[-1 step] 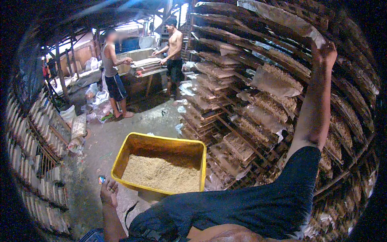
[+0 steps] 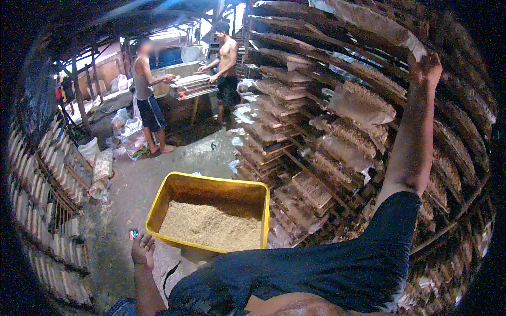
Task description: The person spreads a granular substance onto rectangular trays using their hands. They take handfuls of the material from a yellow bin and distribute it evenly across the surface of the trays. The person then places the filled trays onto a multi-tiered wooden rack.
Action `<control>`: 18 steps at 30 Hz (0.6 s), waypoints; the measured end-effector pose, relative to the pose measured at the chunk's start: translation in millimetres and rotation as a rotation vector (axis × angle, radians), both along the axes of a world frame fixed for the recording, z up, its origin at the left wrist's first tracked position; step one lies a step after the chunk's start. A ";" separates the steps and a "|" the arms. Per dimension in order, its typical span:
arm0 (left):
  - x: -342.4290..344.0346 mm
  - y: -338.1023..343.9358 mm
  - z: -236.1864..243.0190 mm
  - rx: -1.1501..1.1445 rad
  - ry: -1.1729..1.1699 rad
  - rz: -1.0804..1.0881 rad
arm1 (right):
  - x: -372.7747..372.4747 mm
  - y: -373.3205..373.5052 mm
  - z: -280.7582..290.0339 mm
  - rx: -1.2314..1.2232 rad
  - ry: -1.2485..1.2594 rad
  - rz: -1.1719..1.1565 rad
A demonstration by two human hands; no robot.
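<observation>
High at the right, my right hand (image 2: 426,66) is raised to the upper rack, its fingers closed on the end of a pale sheet (image 2: 369,22) that runs along the top shelf. Exactly how the fingertips hold it is hard to see. My left hand (image 2: 143,249) is low at the left, palm up, fingers loosely apart with nothing in them. Beyond its fingertips a small colourful object (image 2: 133,233) shows against the floor. In front of me a yellow tub (image 2: 216,179) contains pale, crumbly grain-like material (image 2: 211,224), close to my left hand but not touched.
Racks (image 2: 311,137) of trays filled with brownish material rise along the right. More slatted racks (image 2: 47,205) line the left. Two people stand at a bench (image 2: 192,84) at the back, a stack of trays between them. Plastic bags (image 2: 129,129) lie on the floor (image 2: 126,195).
</observation>
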State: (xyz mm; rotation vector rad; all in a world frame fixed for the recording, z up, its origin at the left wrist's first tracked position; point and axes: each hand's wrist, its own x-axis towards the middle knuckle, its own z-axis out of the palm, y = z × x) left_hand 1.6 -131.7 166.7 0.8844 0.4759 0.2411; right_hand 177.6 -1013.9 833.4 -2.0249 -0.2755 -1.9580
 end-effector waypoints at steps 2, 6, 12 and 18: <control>-17.8 12.4 7.9 0.019 0.014 0.046 | 18.7 43.7 -21.7 0.153 -0.035 0.495; -3.7 1.0 21.9 -0.025 -0.050 0.013 | -17.2 58.5 -21.2 0.039 -0.035 0.199; 51.7 -11.9 53.4 0.018 -0.273 -0.271 | -95.0 93.7 -14.4 0.121 0.053 0.166; 104.0 -58.4 147.0 0.138 -0.539 -0.471 | -171.5 163.6 -30.7 0.315 -0.090 0.752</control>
